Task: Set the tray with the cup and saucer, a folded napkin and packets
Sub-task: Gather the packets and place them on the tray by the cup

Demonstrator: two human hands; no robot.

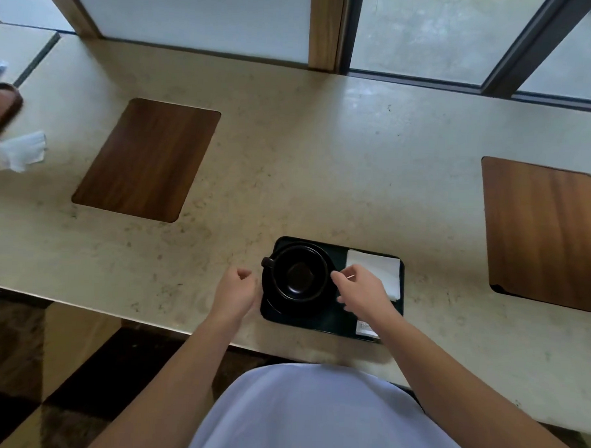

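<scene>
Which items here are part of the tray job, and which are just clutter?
Job: tray, cup, saucer, napkin, packet, thin stick pinched in right hand.
Lying about: left wooden panel, right wooden panel, crumpled tissue, brown dish.

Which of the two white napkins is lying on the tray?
The flat folded napkin in the black tray's far right corner; the crumpled napkin lies on the counter at far left.

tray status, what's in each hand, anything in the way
Left hand curled, empty, beside the saucer. Right hand pinches a thin pale stick over the tray. Black cup on saucer, folded napkin and packet on tray. Nothing blocking.
</scene>
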